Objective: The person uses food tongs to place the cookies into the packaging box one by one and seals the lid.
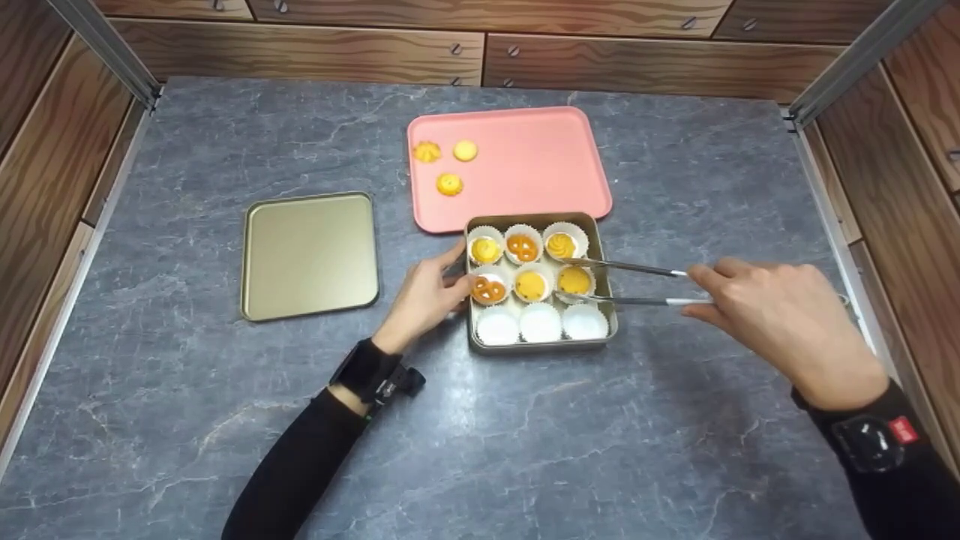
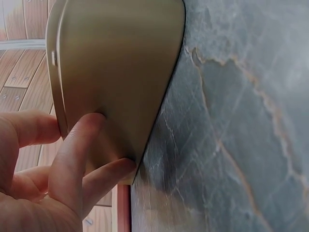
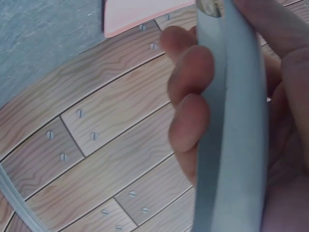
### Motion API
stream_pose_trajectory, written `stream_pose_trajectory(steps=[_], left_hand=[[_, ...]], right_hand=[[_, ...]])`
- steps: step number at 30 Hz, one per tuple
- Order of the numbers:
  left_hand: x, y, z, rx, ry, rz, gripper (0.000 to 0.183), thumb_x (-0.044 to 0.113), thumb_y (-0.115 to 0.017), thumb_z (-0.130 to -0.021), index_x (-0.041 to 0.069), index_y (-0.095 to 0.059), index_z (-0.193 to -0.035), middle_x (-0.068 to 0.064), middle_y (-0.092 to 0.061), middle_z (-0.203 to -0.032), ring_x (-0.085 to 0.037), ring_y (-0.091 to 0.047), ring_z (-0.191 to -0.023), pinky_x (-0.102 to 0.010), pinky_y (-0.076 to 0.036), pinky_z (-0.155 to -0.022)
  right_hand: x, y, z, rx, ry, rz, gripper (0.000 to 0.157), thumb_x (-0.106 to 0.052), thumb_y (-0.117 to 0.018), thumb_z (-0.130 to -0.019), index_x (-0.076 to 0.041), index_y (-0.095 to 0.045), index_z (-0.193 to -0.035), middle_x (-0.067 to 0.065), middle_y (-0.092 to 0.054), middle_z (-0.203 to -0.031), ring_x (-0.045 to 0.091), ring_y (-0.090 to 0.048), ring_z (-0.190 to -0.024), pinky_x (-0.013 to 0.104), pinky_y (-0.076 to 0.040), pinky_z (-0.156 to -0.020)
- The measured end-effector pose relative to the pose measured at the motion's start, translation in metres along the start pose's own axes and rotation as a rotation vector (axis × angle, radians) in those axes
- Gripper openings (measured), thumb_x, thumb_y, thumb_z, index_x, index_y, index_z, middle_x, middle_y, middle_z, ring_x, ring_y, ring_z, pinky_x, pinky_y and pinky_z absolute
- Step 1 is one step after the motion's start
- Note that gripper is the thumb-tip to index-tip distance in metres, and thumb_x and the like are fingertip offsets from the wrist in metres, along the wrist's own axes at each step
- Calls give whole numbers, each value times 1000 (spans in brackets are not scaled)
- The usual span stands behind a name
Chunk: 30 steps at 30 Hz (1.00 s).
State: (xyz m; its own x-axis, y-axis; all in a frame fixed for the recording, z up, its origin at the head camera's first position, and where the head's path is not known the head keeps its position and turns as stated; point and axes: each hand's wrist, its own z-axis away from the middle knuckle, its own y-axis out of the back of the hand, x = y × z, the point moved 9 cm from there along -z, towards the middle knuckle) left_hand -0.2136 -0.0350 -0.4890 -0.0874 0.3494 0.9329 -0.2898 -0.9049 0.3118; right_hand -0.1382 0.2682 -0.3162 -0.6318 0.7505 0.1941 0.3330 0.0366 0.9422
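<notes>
A gold tin (image 1: 541, 348) holds rows of white paper cups. In the back row sit a yellow flower-shaped cookie (image 1: 485, 250), a pretzel (image 1: 523, 247) and a swirl cookie (image 1: 560, 245). The middle row has another pretzel (image 1: 489, 289) and two round yellow cookies (image 1: 530, 286); the front cups (image 1: 540, 323) show white insides. My left hand (image 1: 429, 294) rests its fingers against the tin's left wall, seen close in the left wrist view. With my right hand (image 1: 787, 322) I grip metal tongs (image 1: 637, 301), their spread tips either side of the right-hand round cookie (image 1: 574, 280).
Behind the tin lies a pink tray (image 1: 525, 161) with three yellow cookies (image 1: 449, 184) at its left end. A gold lid (image 1: 311, 255) lies flat on the marbled grey table (image 1: 480, 450), left of the tin. Wood-patterned panels (image 1: 300, 56) wall in the back and sides.
</notes>
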Motion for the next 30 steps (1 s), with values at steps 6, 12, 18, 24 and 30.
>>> stream_pose_trajectory(steps=[6, 12, 18, 24, 30], left_hand=[[0, -1, 0, 0, 6, -3, 69, 12, -67, -98, 8, -37, -159, -18, -40, -160, -15, -75, -81, -38, -62, -59], [1, -1, 0, -9, 10, 5, 69, 11, -67, -98, 10, -35, -159, -18, -40, -161, -22, -73, -75, -38, -61, -56], [0, 0, 1, -6, 20, 10, 69, 11, -67, -98, 11, -35, -159, -19, -42, -159, -23, -73, -74, -37, -60, -56], [0, -1, 0, -7, 11, 5, 68, 11, -67, -98, 10, -36, -159, -19, -42, -159, -19, -74, -80, -38, -62, -60], [3, -1, -1, -2, -16, 1, 68, 11, -67, -98, 8, -36, -158, -18, -40, -160, -20, -75, -80, -35, -62, -59]], right_hand=[[3, -4, 1, -27, -19, -12, 46, -40, -81, -77, -3, -68, -100, 3, -57, -67, 20, -46, -41, 39, -37, -29], [13, -8, 4, -37, -29, -67, 49, -41, -80, -82, -1, -73, -108, 10, -70, -79, 24, -56, -46, 40, -44, -33], [32, -21, 3, -40, -94, -188, 44, -35, -86, -81, -4, -75, -111, 10, -74, -84, 24, -63, -55, 45, -53, -43], [43, -44, -7, -69, -216, -352, 37, -24, -82, -90, -5, -72, -121, 12, -75, -94, 29, -70, -74, 52, -60, -63], [40, -59, -31, -45, -244, -393, 41, -19, -77, -93, -3, -67, -129, 10, -71, -90, 25, -64, -71, 47, -59, -61]])
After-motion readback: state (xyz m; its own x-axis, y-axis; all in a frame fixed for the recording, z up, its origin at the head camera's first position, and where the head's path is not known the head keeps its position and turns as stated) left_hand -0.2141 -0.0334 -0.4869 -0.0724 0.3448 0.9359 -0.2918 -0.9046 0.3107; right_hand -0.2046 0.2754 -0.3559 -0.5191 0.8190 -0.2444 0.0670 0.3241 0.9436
